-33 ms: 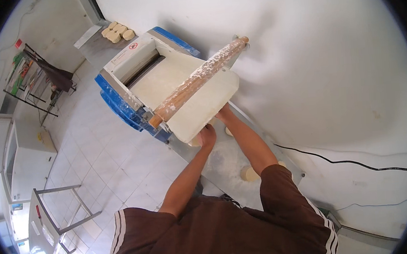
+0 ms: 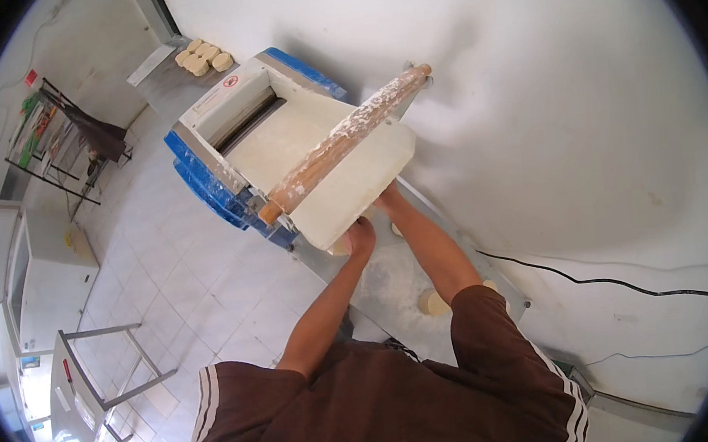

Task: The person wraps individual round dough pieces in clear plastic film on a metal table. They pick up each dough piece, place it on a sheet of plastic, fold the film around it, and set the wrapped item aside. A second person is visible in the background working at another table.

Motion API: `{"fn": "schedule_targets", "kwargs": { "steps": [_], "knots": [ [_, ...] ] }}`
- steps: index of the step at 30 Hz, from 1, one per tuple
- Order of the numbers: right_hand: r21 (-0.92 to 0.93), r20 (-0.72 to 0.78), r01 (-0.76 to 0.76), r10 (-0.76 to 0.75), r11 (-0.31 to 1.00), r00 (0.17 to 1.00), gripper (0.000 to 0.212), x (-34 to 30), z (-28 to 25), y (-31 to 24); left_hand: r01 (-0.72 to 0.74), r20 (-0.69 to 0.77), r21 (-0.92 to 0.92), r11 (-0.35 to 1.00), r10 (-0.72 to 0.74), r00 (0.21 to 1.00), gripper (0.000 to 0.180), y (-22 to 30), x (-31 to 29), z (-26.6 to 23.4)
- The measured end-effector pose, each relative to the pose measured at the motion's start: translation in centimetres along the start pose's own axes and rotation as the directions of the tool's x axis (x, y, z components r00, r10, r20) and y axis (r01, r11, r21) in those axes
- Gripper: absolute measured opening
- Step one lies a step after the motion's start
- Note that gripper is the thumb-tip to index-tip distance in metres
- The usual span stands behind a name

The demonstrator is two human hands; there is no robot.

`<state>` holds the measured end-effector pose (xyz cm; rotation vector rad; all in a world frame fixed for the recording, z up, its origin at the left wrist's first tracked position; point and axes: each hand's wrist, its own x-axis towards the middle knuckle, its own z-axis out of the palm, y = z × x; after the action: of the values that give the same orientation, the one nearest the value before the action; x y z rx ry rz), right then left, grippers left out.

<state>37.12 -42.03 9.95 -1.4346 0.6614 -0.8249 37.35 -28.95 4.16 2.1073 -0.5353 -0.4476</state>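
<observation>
A dough sheeter with blue sides stands ahead of me, its pale feed board sloping toward me. Across the board lies a wooden rolling pin, heavily dusted with flour. Both forearms reach under the board's near edge. My left hand is partly beneath that edge, beside a pale piece of dough. To its right, my right hand goes further under, showing little more than the wrist. The board hides the fingers of both hands, so whatever they touch or hold is out of sight.
Floury metal table below, with a round dough piece by my right arm. Several dough pieces sit beyond the machine. The white wall is close on the right, with a black cable. A metal-legged table stands left.
</observation>
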Motion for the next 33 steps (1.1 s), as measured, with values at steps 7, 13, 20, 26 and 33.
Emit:
{"fn": "schedule_targets", "kwargs": {
  "steps": [7,13,20,26,33],
  "knots": [
    [0.119,-0.038,0.122,-0.118,0.985,0.992,0.047,0.4,1.3,0.1,-0.008,-0.030,0.024,1.000,0.009,1.000,0.038,0.2,0.5,-0.5],
    [-0.958,0.082,0.089,-0.034,0.274,0.996,0.026,-3.2,-2.1,-4.0,-0.187,0.119,-0.125,0.974,0.202,0.972,0.035,3.2,-1.6,-4.9],
    [-0.841,-0.234,-0.120,-0.154,0.528,0.960,0.014,-23.1,-10.6,-7.1,-0.606,0.898,0.016,0.795,0.255,0.358,0.042,1.7,-6.2,-8.6],
    [-0.629,-0.606,-0.492,0.017,0.601,0.795,0.017,-44.9,-13.4,-7.3,-0.894,0.828,-0.134,0.428,0.544,0.136,0.061,-4.3,-6.7,-6.2],
    [-0.206,-0.903,-0.722,0.156,0.661,0.401,0.019,-57.1,-8.9,-4.2,-0.925,0.768,-0.214,0.315,0.639,0.040,0.030,-7.0,-6.5,-5.4]
  ]
}}
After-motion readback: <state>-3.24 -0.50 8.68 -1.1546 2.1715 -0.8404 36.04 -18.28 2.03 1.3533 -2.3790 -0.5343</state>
